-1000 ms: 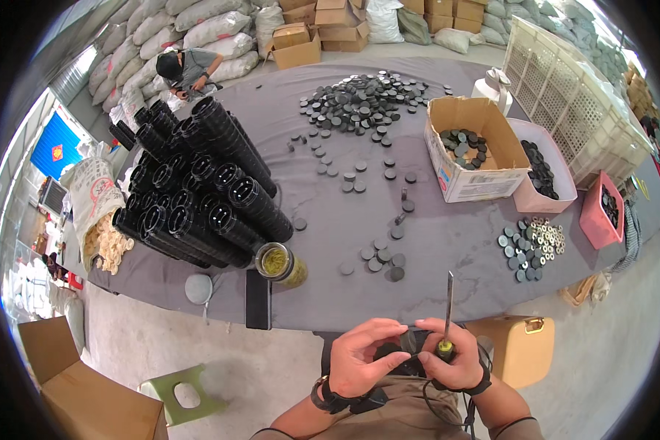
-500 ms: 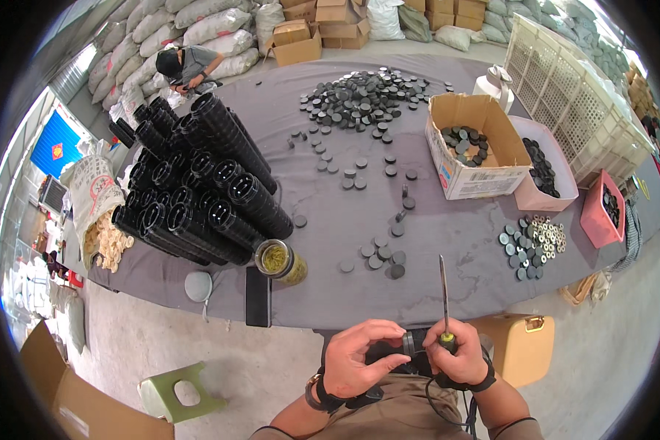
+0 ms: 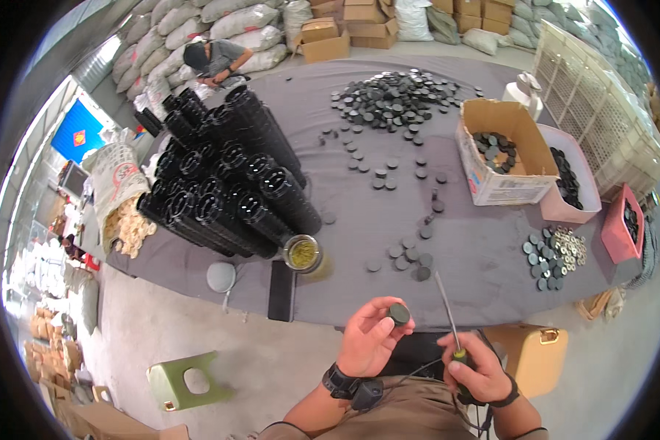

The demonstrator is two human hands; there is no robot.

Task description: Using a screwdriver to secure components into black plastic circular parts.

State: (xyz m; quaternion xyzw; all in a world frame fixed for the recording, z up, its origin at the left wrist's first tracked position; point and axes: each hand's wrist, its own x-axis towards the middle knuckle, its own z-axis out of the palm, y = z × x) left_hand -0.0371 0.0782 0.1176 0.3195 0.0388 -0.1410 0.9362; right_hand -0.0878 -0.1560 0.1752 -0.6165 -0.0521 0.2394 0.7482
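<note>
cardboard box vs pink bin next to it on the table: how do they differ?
The cardboard box is brown with upright flaps; the pink bin is plain pink plastic with no flaps. The cardboard box stands nearer the table's middle and looks taller; the pink bin sits on its right, toward the table edge, lower. The box shows a small cluster of discs on its bottom; the bin shows a strip of them along its far side. Both are open-topped and hold dark round discs.

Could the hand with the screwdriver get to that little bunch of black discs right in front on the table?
Probably yes: nothing lies between the right hand and the black discs, but it is full with the screwdriver.
</note>
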